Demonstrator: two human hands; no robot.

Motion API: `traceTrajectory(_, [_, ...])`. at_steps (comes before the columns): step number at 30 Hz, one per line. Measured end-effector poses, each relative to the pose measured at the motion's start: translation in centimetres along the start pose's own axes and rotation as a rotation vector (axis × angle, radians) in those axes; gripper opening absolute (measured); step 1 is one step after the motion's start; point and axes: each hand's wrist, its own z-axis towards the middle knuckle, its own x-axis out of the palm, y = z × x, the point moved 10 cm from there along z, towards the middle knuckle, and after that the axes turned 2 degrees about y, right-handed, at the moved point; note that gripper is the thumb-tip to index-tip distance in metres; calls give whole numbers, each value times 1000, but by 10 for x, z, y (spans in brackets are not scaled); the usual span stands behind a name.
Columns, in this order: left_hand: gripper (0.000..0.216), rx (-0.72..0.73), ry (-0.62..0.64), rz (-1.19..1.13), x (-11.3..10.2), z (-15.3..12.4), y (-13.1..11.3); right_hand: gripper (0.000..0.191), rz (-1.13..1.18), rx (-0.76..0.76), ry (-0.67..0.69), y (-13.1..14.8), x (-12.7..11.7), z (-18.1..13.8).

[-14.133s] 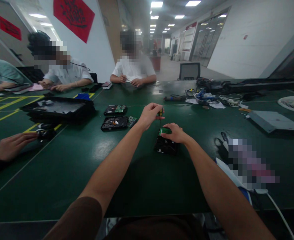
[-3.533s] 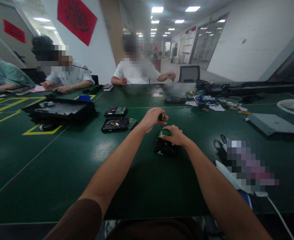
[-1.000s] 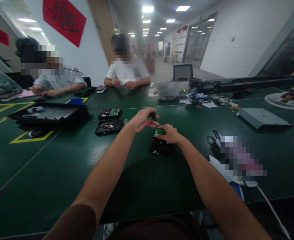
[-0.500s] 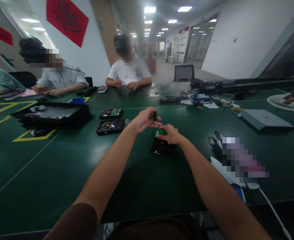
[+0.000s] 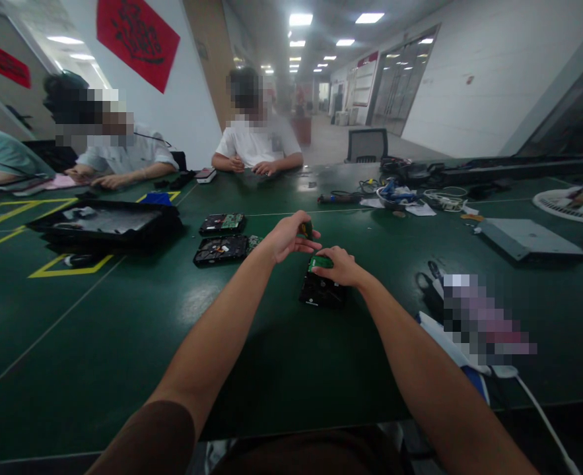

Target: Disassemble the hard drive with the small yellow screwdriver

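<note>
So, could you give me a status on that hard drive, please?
Left hand grips screwdriver over the hard drive. Right hand holds it at the green board. Two other drives lie apart, left.

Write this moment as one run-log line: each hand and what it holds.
left hand: pinches screwdriver handle | right hand: holds hard drive down | surface: green table | nearby: two other drives

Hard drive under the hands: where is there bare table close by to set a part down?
Bare green table runs from the hard drive toward you, between both forearms, and leftward below the two opened drives. Another bare patch lies between the hard drive and the grey flat box. Crowded: near right by the scissors, and the far cable pile.
</note>
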Motion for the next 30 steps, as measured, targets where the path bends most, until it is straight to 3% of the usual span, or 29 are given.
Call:
traceTrajectory(7, [28,39,-30,92,-5,-1,-5,57,10,0,1,-1,0,0])
traceTrajectory(24, [24,9,25,29,6,-3,-3,56,1,2,-7,-1,0,1])
traceTrajectory(30, [24,39,-12,45,2,0,-4,57,-6,-6,-12,-1,0,1])
